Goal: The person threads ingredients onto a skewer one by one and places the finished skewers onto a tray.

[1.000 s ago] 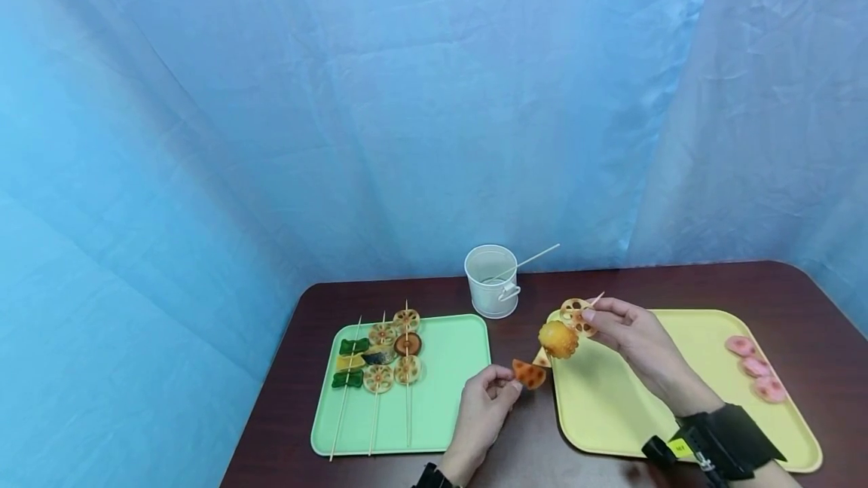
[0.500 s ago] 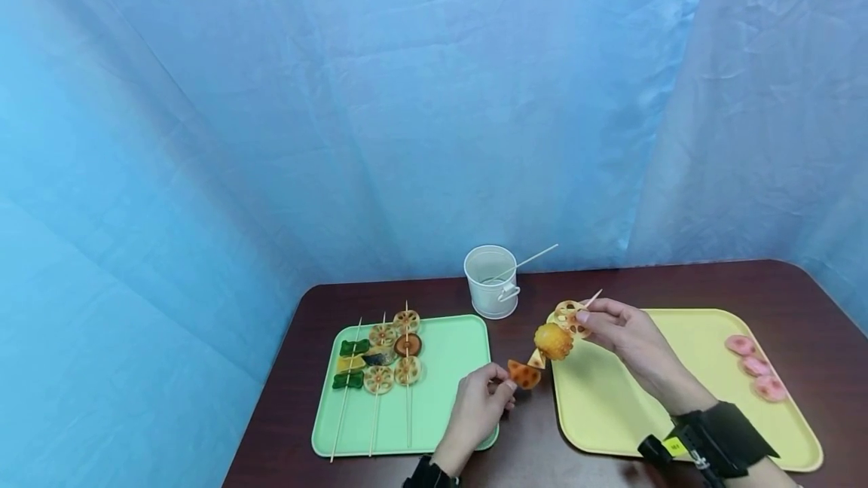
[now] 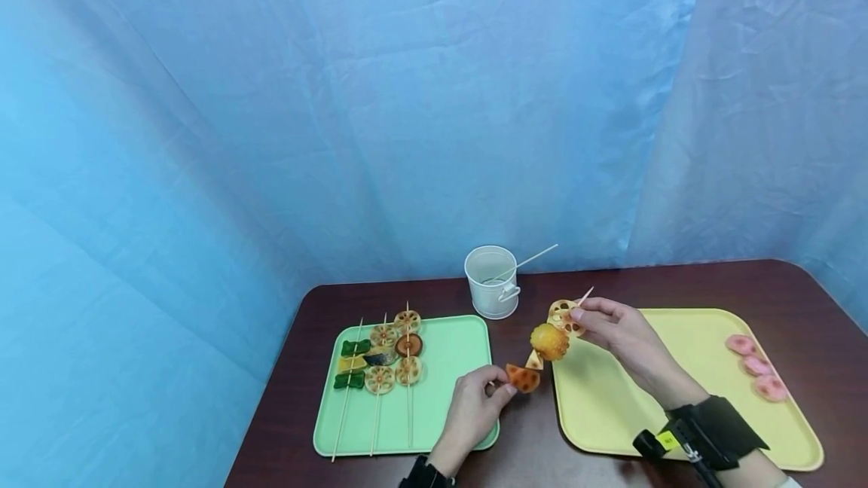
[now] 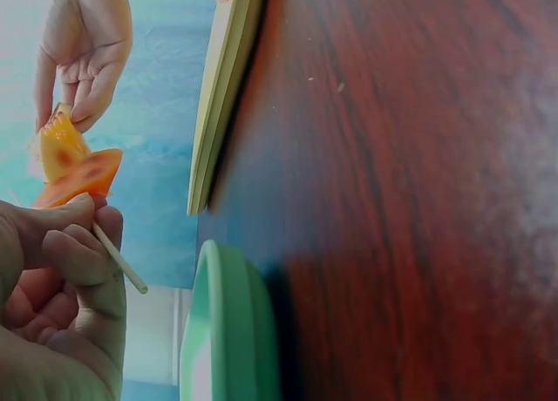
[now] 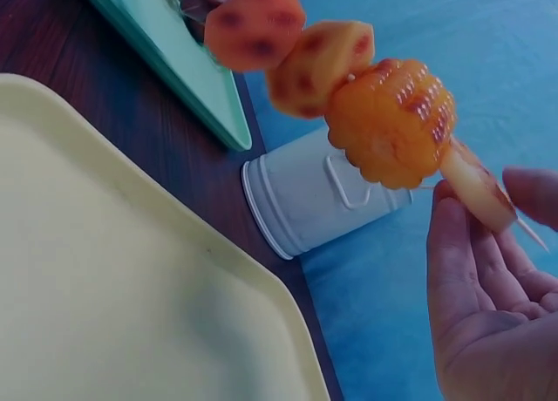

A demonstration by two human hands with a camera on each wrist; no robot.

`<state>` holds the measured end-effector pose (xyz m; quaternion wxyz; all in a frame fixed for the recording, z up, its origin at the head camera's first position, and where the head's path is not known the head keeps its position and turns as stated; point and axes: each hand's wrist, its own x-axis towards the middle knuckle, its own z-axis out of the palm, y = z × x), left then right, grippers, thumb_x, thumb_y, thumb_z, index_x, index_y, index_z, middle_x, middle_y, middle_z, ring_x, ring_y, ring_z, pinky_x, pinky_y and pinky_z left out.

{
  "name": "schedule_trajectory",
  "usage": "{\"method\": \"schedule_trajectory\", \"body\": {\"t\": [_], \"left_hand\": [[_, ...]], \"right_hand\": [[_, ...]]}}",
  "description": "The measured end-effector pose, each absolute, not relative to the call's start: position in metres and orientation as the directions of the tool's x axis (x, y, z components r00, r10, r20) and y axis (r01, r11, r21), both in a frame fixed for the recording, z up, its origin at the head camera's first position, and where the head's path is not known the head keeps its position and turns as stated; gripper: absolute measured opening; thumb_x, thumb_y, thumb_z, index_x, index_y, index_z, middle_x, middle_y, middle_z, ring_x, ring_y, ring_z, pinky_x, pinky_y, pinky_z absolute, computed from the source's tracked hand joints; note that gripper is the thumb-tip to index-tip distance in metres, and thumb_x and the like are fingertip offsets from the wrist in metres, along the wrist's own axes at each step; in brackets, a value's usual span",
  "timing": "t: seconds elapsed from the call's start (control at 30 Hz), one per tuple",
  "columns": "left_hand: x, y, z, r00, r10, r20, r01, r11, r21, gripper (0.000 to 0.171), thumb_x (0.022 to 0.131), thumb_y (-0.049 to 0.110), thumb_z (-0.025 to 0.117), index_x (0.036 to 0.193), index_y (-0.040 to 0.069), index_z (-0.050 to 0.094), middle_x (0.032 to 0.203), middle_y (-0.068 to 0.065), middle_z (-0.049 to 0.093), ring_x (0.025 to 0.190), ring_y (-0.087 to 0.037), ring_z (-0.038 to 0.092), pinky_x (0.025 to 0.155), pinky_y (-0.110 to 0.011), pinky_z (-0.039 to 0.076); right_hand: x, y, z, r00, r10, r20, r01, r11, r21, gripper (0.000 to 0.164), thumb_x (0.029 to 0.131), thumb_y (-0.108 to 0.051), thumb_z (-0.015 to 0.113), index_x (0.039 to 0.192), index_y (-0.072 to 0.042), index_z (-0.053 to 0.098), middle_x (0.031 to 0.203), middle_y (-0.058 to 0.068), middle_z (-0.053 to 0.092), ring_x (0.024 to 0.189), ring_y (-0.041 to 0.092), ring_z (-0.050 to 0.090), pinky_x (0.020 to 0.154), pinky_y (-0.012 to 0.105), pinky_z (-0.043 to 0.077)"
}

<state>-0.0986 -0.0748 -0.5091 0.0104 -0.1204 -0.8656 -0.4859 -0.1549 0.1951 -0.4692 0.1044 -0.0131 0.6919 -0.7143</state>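
Observation:
My left hand (image 3: 471, 407) pinches a wooden skewer (image 4: 120, 260) just below an orange spotted half-round piece (image 3: 523, 378). Further along the stick come a pale yellow spotted piece (image 5: 301, 77) and a yellow corn chunk (image 5: 392, 122). Near the pointed tip, a lotus root slice (image 3: 564, 317) is threaded, and the thumb and fingers of my right hand (image 3: 627, 341) pinch it. The loaded skewer hangs tilted in the air between the two trays. In the left wrist view the stick's lower end sticks out below my left fingers.
A green tray (image 3: 447, 428) on the left bears three loaded skewers (image 3: 378, 379). The yellow tray (image 3: 610, 413) on the right holds pink round slices (image 3: 756, 367) along its right side. A white bucket (image 3: 493, 296) with a thin stick stands at the back of the dark table (image 3: 522, 465).
Both hands and the skewer have shifted slightly left. More of the skewer's pointed tip shows beyond the lotus root slice, and my right hand still pinches that slice.

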Motion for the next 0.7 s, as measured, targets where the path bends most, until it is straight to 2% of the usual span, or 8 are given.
{"method": "schedule_trajectory", "body": {"t": [0.17,0.37,0.47,0.7], "left_hand": [[-0.097,-0.078,-0.510,-0.978,0.168,0.126,0.190,0.451,0.872,0.011,0.090,0.006,0.077,0.084,0.011,0.069,0.076,0.008,0.064,0.060,0.003,0.051,0.058,-0.019,0.045],[-0.094,-0.090,-0.510,-0.985,0.155,0.076,0.125,0.340,0.932,0.011,0.093,0.003,0.073,0.086,0.007,0.065,0.077,0.003,0.064,0.054,-0.004,0.056,0.049,-0.021,0.049],[-0.093,-0.102,-0.509,-0.988,0.147,0.054,0.101,0.335,0.937,0.010,0.094,0.003,0.071,0.088,0.007,0.065,0.079,-0.001,0.065,0.055,-0.008,0.058,0.049,-0.022,0.049],[-0.088,-0.129,-0.510,-0.992,0.122,0.012,0.051,0.320,0.946,0.008,0.097,0.004,0.069,0.092,0.004,0.063,0.085,-0.015,0.068,0.056,-0.007,0.055,0.047,-0.023,0.049]], "right_hand": [[-0.155,0.200,-0.471,-0.974,-0.189,-0.124,0.133,-0.034,-0.991,0.062,0.105,-0.033,0.062,0.144,0.011,0.044,0.119,0.003,0.068,0.106,0.011,0.069,0.095,0.032,0.055],[-0.153,0.210,-0.475,-0.976,-0.206,-0.074,0.095,-0.092,-0.991,0.048,0.108,-0.033,0.057,0.138,0.004,0.052,0.118,0.009,0.069,0.108,0.015,0.069,0.094,0.029,0.055],[-0.152,0.214,-0.476,-0.975,-0.212,-0.066,0.091,-0.110,-0.990,0.044,0.108,-0.032,0.057,0.137,0.000,0.054,0.119,0.010,0.070,0.108,0.014,0.069,0.095,0.029,0.055],[-0.151,0.224,-0.484,-0.971,-0.239,-0.005,0.057,-0.209,-0.976,0.029,0.109,-0.023,0.054,0.132,-0.008,0.064,0.117,0.008,0.072,0.106,0.013,0.070,0.095,0.029,0.055]]}}
